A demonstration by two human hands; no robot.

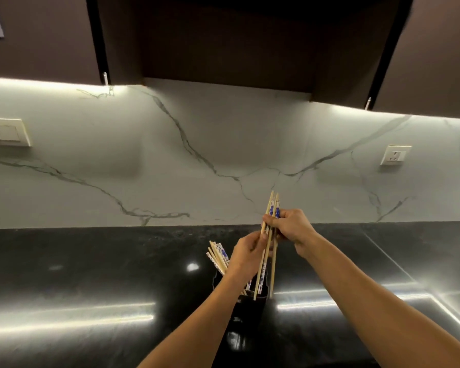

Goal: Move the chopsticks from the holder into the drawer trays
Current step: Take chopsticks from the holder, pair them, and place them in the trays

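Observation:
A black holder stands on the dark countertop, partly hidden behind my left forearm. Several wooden chopsticks with blue-and-white patterned ends lean out of it to the left. My right hand grips a bundle of chopsticks held nearly upright above the holder. My left hand pinches the same bundle lower down, and its lower ends hang just over the holder's mouth. No drawer or tray is in view.
The glossy black countertop runs left to right and reflects strip lights. Behind it rises a marble backsplash with a switch plate at left and a socket at right. Dark wall cabinets hang overhead.

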